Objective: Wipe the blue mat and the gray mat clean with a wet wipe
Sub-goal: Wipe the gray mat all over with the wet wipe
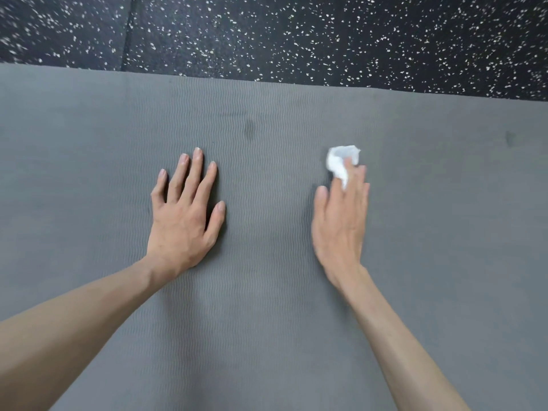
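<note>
The gray mat (267,292) with a fine wavy ribbing fills most of the view. My left hand (185,215) lies flat on it with fingers spread and straight, palm down. To its right, my right hand (341,221) presses a crumpled white wet wipe (341,161) onto the mat with straight fingers; most of the wipe sticks out beyond the fingertips. A faint dark smudge (252,129) marks the mat above and between my hands. No blue mat is in view.
Beyond the mat's far edge runs black rubber flooring with white speckles (326,34). A small dark spot (510,137) sits on the mat at the far right.
</note>
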